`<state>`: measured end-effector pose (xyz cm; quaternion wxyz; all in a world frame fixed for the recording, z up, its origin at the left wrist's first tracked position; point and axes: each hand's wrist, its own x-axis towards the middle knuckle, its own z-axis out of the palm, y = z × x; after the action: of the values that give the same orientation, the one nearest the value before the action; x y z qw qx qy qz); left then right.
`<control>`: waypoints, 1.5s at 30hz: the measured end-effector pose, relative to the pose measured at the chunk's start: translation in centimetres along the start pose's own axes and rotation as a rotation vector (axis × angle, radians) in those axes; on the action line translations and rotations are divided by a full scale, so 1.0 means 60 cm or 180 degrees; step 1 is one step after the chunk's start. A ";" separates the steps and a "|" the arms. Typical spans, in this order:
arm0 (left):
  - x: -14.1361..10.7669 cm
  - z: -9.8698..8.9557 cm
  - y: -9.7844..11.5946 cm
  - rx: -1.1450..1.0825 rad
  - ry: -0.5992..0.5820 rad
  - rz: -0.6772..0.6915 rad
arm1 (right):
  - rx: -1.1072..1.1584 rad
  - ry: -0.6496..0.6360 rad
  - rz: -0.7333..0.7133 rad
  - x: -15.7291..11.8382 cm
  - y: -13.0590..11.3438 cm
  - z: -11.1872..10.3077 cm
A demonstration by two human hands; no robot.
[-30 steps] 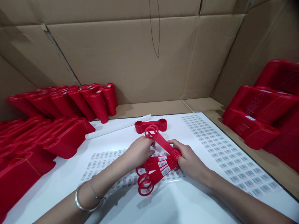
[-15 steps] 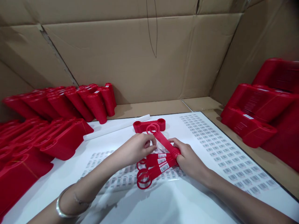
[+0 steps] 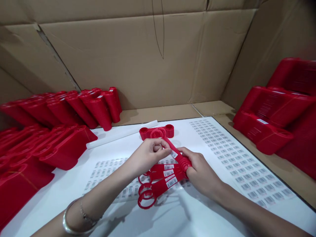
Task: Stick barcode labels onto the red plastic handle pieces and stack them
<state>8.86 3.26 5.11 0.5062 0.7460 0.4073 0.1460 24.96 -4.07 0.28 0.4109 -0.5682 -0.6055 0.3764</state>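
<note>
My right hand (image 3: 202, 171) is closed around the bunched ends of several flat red plastic strips with ring ends (image 3: 160, 190), which fan out to the left. White barcode labels (image 3: 171, 182) sit on the lower strips. My left hand (image 3: 151, 154) is at the upper strip (image 3: 169, 143), thumb and forefinger pinched at the edge of another barcode label (image 3: 174, 154) lying on it. Below the strips lies a sheet of barcode labels (image 3: 106, 169), partly covered by my left arm and the strips. Behind my hands stands a small stack of red strips (image 3: 169, 131).
Stacked red strips fill the left side (image 3: 66, 151) and the right side (image 3: 265, 131). A white roll (image 3: 106, 141) lies across the back of the white table. A second label sheet (image 3: 229, 158) runs along the right edge. Cardboard walls (image 3: 128, 59) enclose the back.
My left hand has moved slightly right and along the upper strip, where a barcode label now shows. The lower strips have spread further left and down. My right hand keeps its hold.
</note>
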 end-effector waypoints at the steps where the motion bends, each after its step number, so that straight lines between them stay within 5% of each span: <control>1: 0.000 0.000 0.001 -0.0005 0.0005 -0.0014 | -0.0002 0.0004 0.0014 0.000 -0.001 0.000; 13: -0.002 0.009 0.000 0.0596 0.0280 0.0363 | 0.0088 -0.0013 0.0016 -0.003 0.000 0.003; 21: -0.008 0.026 -0.021 0.2862 0.1426 0.1641 | 0.0215 -0.0009 -0.0175 -0.008 -0.005 0.006; 25: 0.000 0.020 -0.031 0.3084 0.2039 0.1745 | 0.0329 -0.0082 -0.0269 -0.011 -0.009 0.008; 33: 0.000 0.029 -0.034 0.3050 0.1780 0.1749 | 0.0213 0.0001 -0.0262 -0.011 -0.004 0.006; 41: -0.001 -0.018 -0.011 0.2216 0.1719 0.1813 | 0.0326 -0.0095 -0.0024 -0.006 0.001 0.008; 45: -0.005 -0.021 -0.004 0.2353 0.1727 0.1822 | 0.0337 0.0031 -0.0016 -0.002 0.004 0.005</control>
<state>7.74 3.86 5.54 0.0266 0.8910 0.3282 0.3125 24.80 -4.16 -0.08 0.4442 -0.5460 -0.5841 0.4042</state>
